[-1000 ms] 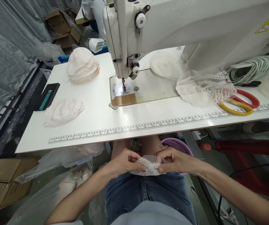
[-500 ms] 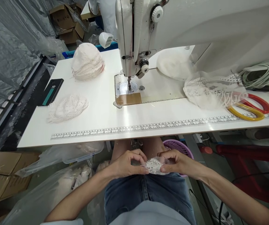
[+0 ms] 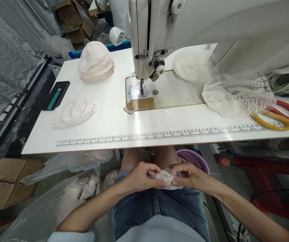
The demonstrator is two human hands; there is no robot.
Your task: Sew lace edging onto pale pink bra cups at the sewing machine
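Over my lap, below the table edge, a small piece of white lace (image 3: 166, 176) is stretched between both hands. My left hand (image 3: 144, 176) pinches its left side between thumb and fingers. On the other side my right hand (image 3: 188, 174) grips it, the thumb pressed on the lower part of the lace. The sewing machine (image 3: 144, 43) stands on the table above, its needle area holding no fabric that I can see. To the left on the tabletop lies a flat lace piece (image 3: 75, 112), with a stack of pale fabric cups (image 3: 95, 63) behind it.
A dark phone-like case (image 3: 56, 95) lies at the table's left. At right are more lace (image 3: 237, 95), scissors with red and yellow handles (image 3: 273, 120) and a coil of cord (image 3: 288, 79). A printed ruler (image 3: 144, 137) runs along the front edge. Below sits a purple basket (image 3: 197, 161).
My left hand has shifted right along the lace, closer to my right hand, its fingers bunched nearer together. The whole view has moved slightly.
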